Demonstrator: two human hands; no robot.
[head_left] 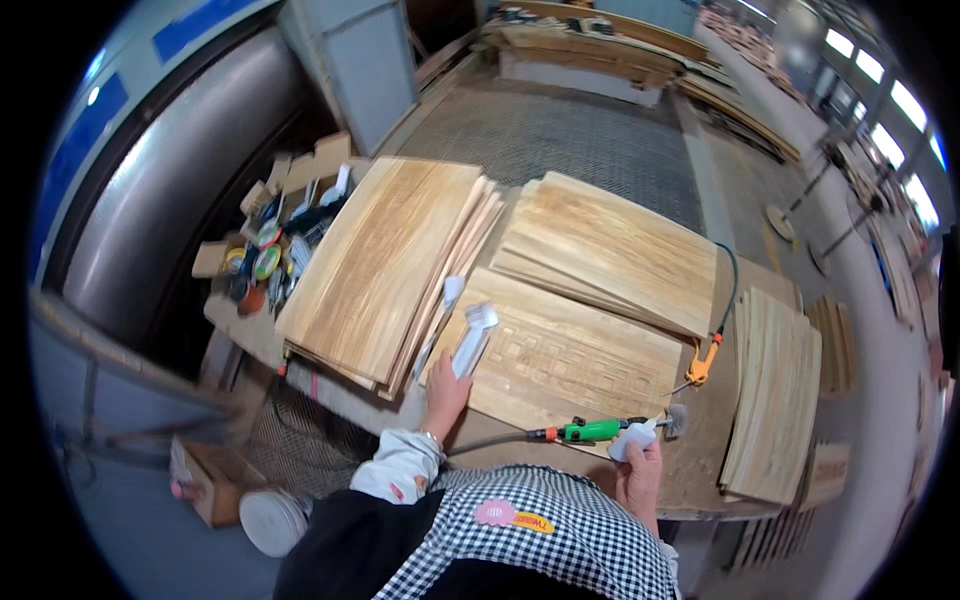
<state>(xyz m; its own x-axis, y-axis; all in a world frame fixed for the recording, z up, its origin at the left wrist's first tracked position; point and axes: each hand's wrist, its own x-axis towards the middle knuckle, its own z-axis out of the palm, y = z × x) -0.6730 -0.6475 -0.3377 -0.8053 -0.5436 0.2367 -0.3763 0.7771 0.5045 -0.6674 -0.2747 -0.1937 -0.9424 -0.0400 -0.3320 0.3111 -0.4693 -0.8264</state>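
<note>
At the left edge of a carved wooden board (570, 345), my left hand (446, 395) has its fingers on a folded pale white strip (472, 340). Lower right, my right hand (638, 480) grips a small white pad (630, 440), just beside a green pneumatic tool (590, 430) with a hose and a grey round head at its right end, lying along the board's front edge. An orange air gun (705, 365) on a coiled blue-green hose rests right of the board.
Stacked wooden panels stand at left (370, 260), back right (610, 240) and far right (770, 400) on the workbench (700, 480). Cartons of tapes and tools (270, 250) sit at the back left. A white bucket (265, 520) and cardboard box (210, 480) are below left.
</note>
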